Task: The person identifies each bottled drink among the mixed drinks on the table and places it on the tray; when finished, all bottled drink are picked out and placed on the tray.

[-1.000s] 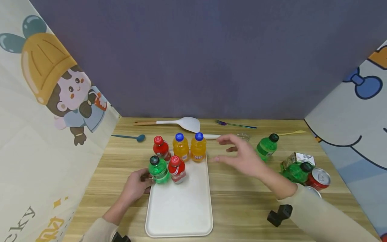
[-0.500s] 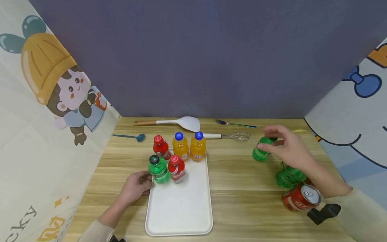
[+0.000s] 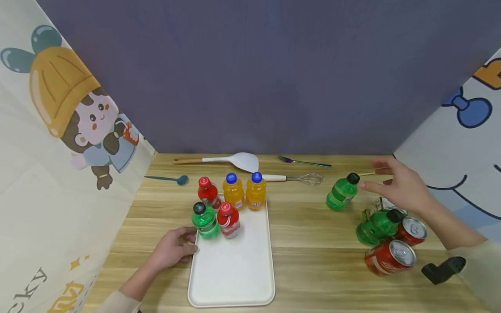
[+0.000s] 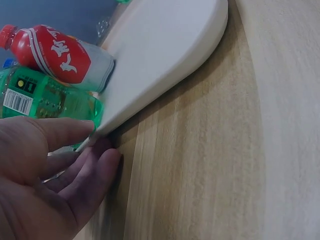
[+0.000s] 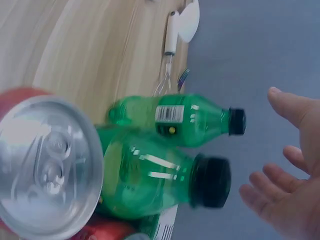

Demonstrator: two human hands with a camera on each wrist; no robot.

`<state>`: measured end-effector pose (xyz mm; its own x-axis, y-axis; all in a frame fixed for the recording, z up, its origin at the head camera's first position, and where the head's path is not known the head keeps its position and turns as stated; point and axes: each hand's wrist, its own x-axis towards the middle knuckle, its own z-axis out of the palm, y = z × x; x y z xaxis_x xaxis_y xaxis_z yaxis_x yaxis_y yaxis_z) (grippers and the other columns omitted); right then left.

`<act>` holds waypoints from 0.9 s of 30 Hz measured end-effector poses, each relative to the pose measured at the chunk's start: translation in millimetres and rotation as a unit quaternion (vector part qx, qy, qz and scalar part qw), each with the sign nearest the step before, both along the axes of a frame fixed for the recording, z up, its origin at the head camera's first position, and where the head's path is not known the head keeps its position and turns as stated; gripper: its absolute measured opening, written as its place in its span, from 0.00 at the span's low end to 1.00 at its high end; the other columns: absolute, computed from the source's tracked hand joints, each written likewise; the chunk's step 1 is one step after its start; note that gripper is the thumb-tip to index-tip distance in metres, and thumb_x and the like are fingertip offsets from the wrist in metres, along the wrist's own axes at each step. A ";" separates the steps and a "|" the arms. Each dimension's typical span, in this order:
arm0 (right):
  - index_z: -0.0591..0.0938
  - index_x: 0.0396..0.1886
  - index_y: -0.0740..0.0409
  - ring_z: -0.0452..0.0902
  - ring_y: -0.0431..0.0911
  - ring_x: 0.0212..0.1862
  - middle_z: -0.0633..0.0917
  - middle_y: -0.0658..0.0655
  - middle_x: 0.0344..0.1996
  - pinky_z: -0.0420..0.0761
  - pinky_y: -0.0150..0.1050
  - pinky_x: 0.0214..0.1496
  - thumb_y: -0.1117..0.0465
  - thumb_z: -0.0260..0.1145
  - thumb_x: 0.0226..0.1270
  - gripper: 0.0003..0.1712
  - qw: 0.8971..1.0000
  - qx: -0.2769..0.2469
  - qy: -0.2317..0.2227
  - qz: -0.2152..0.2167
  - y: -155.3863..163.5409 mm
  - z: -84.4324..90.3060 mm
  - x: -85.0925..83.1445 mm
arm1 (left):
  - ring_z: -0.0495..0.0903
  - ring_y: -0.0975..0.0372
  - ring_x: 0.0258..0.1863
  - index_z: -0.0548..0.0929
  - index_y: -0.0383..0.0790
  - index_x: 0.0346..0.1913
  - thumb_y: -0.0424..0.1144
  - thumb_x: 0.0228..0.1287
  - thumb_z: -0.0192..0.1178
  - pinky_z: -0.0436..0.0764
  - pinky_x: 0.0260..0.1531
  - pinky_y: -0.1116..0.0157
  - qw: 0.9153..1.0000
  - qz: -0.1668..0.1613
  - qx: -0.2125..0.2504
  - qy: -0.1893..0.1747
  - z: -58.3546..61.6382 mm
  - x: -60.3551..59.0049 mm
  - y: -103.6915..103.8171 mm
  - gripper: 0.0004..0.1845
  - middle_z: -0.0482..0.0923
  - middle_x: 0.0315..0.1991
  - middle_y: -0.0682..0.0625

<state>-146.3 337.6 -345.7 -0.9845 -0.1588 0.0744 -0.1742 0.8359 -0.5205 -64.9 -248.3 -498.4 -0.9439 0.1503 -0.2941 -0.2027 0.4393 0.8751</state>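
Observation:
A white tray lies on the wooden table with several small bottles at its far end: two orange, two red and one green. My left hand pinches the tray's left rim beside that green bottle, thumb on top and fingers against the edge. At the right, my right hand is open with spread fingers just right of the cap of a standing green bottle. In the right wrist view its fingers stay clear of both green bottles.
Another green bottle, two red cans and a small carton cluster at the right front. Along the back lie a white spatula, a fork, a whisk and a blue spoon. Printed screens stand on both sides.
My right hand swung from the tray to the right, closed round the standing green bottle, then let go and drew back right. My left hand slid slightly down the tray's edge.

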 end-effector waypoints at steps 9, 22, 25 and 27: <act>0.63 0.73 0.70 0.71 0.72 0.64 0.73 0.75 0.65 0.78 0.70 0.60 0.43 0.71 0.69 0.47 0.996 0.001 -0.083 0.034 8.4 -19.8 -18.8 | 0.85 0.55 0.33 0.71 0.23 0.68 0.27 0.58 0.71 0.91 0.27 0.60 1.000 -0.002 0.013 -0.011 -2.7 2.3 -2.8 0.35 0.80 0.45 0.38; 0.64 0.72 0.74 0.73 0.74 0.63 0.76 0.78 0.62 0.78 0.70 0.59 0.38 0.72 0.65 0.54 0.990 0.058 -0.110 0.058 -4.0 -38.2 -34.2 | 0.85 0.56 0.34 0.71 0.23 0.68 0.27 0.59 0.70 0.91 0.27 0.60 1.000 -0.002 0.014 -0.014 -5.6 1.7 -1.9 0.34 0.80 0.45 0.38; 0.63 0.74 0.75 0.73 0.75 0.62 0.73 0.80 0.65 0.81 0.68 0.55 0.35 0.71 0.64 0.57 0.989 0.073 -0.121 0.052 -4.6 -39.9 -36.8 | 0.84 0.56 0.34 0.71 0.22 0.68 0.26 0.59 0.69 0.91 0.28 0.60 1.000 -0.003 0.016 -0.014 -5.3 0.5 -1.2 0.33 0.79 0.46 0.38; 0.63 0.74 0.75 0.74 0.75 0.61 0.71 0.80 0.66 0.82 0.67 0.53 0.33 0.71 0.62 0.59 0.988 0.082 -0.126 0.047 -5.3 -40.4 -37.9 | 0.84 0.56 0.34 0.71 0.22 0.68 0.25 0.60 0.69 0.91 0.28 0.60 1.000 -0.002 0.016 -0.014 -4.9 -0.3 -0.6 0.33 0.79 0.46 0.37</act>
